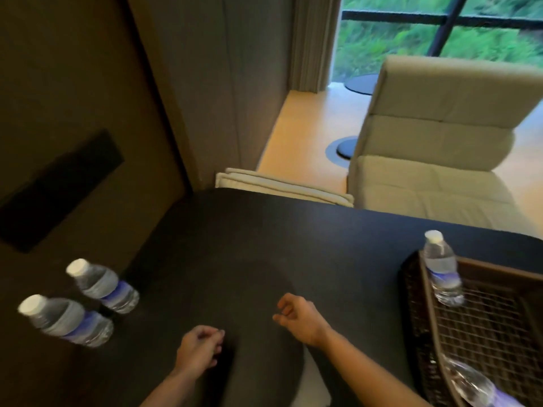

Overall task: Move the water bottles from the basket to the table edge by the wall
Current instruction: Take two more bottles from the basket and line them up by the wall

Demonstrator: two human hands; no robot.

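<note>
Two bottles are across already: the far bottle [103,285] and the near bottle [67,321] stand side by side at the worktop [264,245] edge against the wall [73,127], out at about nine o'clock from the hands, close together though I can't say whether they touch. That reads as roughly half the job done.

Over at three o'clock the basket [482,327] still holds stock. One upright bottle [442,268] stands in its far corner, leaning on the rim, and a lying bottle [473,386] sits at the near end, partly cut off by the frame. So at least two remain; more may be hidden out of view.

Both hands are empty right now. The left hand [198,352] hovers low over the worktop with fingers loosely curled inward, gripping nothing. The right hand [296,314] sits in the middle, fingers half curled too, nothing pinched, well short of the basket.

Labels: each bottle carries a blue-and-white band and a white cap, but the picture is too blurred to read any brand or lettering.
</note>
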